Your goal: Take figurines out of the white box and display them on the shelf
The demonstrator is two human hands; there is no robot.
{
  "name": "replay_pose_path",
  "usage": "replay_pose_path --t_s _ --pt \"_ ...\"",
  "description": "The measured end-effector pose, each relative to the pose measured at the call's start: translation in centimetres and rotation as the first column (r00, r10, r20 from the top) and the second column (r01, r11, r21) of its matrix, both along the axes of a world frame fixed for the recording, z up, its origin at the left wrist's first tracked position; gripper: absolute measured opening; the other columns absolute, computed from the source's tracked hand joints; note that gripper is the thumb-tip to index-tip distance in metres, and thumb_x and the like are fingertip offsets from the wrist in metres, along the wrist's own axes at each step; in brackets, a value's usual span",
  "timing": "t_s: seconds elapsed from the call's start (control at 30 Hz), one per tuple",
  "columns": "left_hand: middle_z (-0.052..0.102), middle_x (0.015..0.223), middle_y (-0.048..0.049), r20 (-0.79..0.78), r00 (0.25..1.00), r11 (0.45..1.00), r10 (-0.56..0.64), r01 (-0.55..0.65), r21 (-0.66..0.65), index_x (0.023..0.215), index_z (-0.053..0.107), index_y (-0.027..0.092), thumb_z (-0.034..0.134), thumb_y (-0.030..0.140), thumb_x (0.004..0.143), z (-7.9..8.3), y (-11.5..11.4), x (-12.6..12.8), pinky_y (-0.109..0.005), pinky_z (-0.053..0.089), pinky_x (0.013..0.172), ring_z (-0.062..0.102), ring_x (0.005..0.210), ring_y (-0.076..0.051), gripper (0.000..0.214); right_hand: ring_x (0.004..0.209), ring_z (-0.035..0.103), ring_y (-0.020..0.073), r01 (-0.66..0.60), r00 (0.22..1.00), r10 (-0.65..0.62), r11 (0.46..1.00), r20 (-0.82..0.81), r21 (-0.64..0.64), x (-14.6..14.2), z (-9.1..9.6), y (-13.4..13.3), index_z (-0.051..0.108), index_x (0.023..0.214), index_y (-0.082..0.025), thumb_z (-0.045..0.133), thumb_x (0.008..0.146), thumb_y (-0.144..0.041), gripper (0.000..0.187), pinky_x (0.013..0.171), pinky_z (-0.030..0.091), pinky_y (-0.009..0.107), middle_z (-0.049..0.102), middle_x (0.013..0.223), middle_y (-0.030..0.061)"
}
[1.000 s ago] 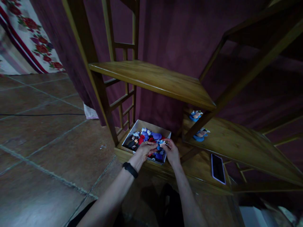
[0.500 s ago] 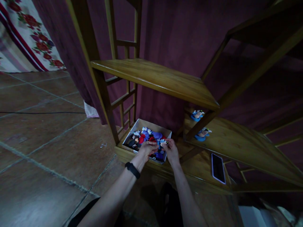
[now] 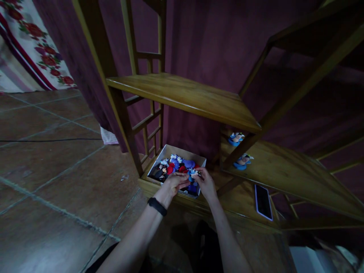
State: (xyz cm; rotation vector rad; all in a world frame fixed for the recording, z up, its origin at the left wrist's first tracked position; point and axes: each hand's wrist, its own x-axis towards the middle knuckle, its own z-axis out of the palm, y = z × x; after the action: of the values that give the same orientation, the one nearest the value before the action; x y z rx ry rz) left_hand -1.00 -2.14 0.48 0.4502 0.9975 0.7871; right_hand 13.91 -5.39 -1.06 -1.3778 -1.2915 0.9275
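A white cardboard box (image 3: pixel 164 152) of several small blue, red and purple figurines sits on the bottom board of a wooden shelf unit. My left hand (image 3: pixel 174 181), with a black band on its wrist, curls over the front of the box, fingertips in the pile. Beside it my right hand (image 3: pixel 206 183) pinches a small blue and white figurine (image 3: pixel 194 173) over the box's right front corner. Two more blue figurines, one further back (image 3: pixel 235 138) and one nearer (image 3: pixel 242 161), stand on the low shelf board to the right.
A phone with a pale rim (image 3: pixel 263 202) lies flat on the bottom board right of my hands. A wide wooden shelf (image 3: pixel 187 96) overhangs the box. A dark red curtain (image 3: pixel 204 38) hangs behind. Tiled floor (image 3: pixel 51 170) spreads to the left, crossed by a black cable (image 3: pixel 42 140).
Both hands stay over the front of the box with only slight finger shifts. The view has wobbled a little; the right hand keeps its pinch on the figurine.
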Motion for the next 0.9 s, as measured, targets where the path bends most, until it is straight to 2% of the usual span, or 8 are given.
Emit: replay_pose_path --t_s 0.17,0.4,0.53,0.67,0.73,0.8,0.9 --pt "0.067 0.063 -0.0064 -0.012 1.000 0.999 -0.015 0.016 0.029 0.069 0.064 0.009 0.077 0.010 0.059 0.4 -0.3 -0.3 -0.032 0.055 0.070 0.065 0.061 -0.016 0.016 0.080 0.060 0.0165 -0.020 0.994 0.013 0.998 0.108 0.066 -0.1 0.7 -0.6 0.057 0.094 -0.026 0.058 0.075 -0.036 0.021 0.074 0.046 0.028 0.064 0.088 -0.0019" --pt "0.067 0.063 -0.0050 -0.049 0.989 0.983 0.138 -0.131 0.132 0.069 0.065 0.009 0.078 0.008 0.056 0.2 -1.2 0.8 -0.026 0.054 0.062 0.062 0.056 -0.012 0.018 0.078 0.060 0.0161 0.039 0.994 -0.048 0.995 0.101 0.089 -0.2 0.2 -0.4 0.057 0.094 -0.027 0.058 0.076 -0.036 0.020 0.073 0.046 0.028 0.064 0.088 -0.0023" --pt "0.064 0.058 -0.0022 -0.072 0.986 0.982 0.153 -0.143 0.126 0.066 0.065 0.010 0.080 0.011 0.054 0.0 -1.3 1.2 -0.024 0.053 0.059 0.060 0.053 -0.011 0.020 0.079 0.060 0.0166 0.022 0.996 -0.030 0.996 0.089 0.083 0.0 -0.1 -0.4 0.057 0.093 -0.026 0.058 0.076 -0.036 0.020 0.073 0.046 0.028 0.065 0.088 -0.0018" --pt "0.060 0.052 0.0011 -0.079 0.987 0.987 0.139 -0.132 0.093 0.063 0.061 0.012 0.081 0.019 0.055 -0.1 -1.0 1.1 -0.021 0.053 0.054 0.057 0.048 -0.008 0.022 0.080 0.060 0.0171 -0.023 0.993 0.013 0.996 0.118 0.086 -0.1 0.6 -0.9 0.060 0.094 -0.027 0.057 0.076 -0.034 0.019 0.075 0.046 0.029 0.065 0.088 -0.0022" --pt "0.061 0.053 -0.0001 -0.038 0.994 0.993 0.100 -0.097 0.065 0.064 0.061 0.012 0.080 0.019 0.058 0.0 -0.7 1.0 -0.021 0.053 0.055 0.058 0.048 -0.009 0.022 0.084 0.061 0.0173 0.000 0.998 -0.006 0.995 0.063 0.095 -0.3 1.1 -0.9 0.060 0.100 -0.028 0.057 0.077 -0.034 0.024 0.077 0.046 0.030 0.065 0.093 -0.0012" --pt "0.063 0.057 -0.0020 0.026 0.998 0.997 0.058 -0.060 0.048 0.067 0.061 0.011 0.078 0.018 0.061 0.2 -0.4 0.9 -0.022 0.054 0.057 0.060 0.050 -0.009 0.019 0.089 0.061 0.0179 0.037 0.997 -0.030 0.994 -0.073 0.099 -0.5 1.5 -0.8 0.057 0.109 -0.027 0.058 0.077 -0.035 0.033 0.081 0.046 0.030 0.065 0.099 0.0005" --pt "0.065 0.060 -0.0030 0.096 0.994 0.997 0.056 -0.060 0.045 0.072 0.062 0.011 0.073 0.013 0.068 0.4 -0.2 1.0 -0.022 0.055 0.059 0.062 0.053 -0.010 0.012 0.095 0.060 0.0188 0.076 0.967 -0.053 0.994 -0.250 0.082 -0.6 1.6 -0.4 0.058 0.109 -0.025 0.063 0.073 -0.038 0.038 0.085 0.045 0.031 0.066 0.101 0.0024"
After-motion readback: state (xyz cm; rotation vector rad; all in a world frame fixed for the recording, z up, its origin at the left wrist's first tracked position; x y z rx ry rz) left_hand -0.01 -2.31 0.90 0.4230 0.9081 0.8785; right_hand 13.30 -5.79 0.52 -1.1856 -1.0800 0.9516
